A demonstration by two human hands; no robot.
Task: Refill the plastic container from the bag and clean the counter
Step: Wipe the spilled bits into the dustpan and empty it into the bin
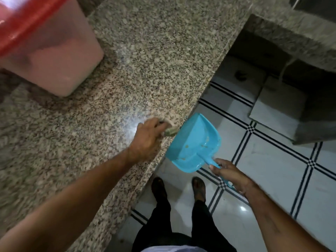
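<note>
A clear plastic container [54,57] with a red lid stands at the back left of the speckled granite counter [141,51]. My left hand [147,140] is on the counter at its front edge, closed on a small greenish scrub pad or brush [42,131]. My right hand [229,175] grips the handle of a blue dustpan [194,142], held just below and against the counter's edge. A few crumbs lie inside the dustpan. No bag is in view.
The counter edge runs diagonally from upper right to lower left. Below it is a white tiled floor [272,160] with black lines, my legs and feet, and white boxes [276,104] under a second counter at the right.
</note>
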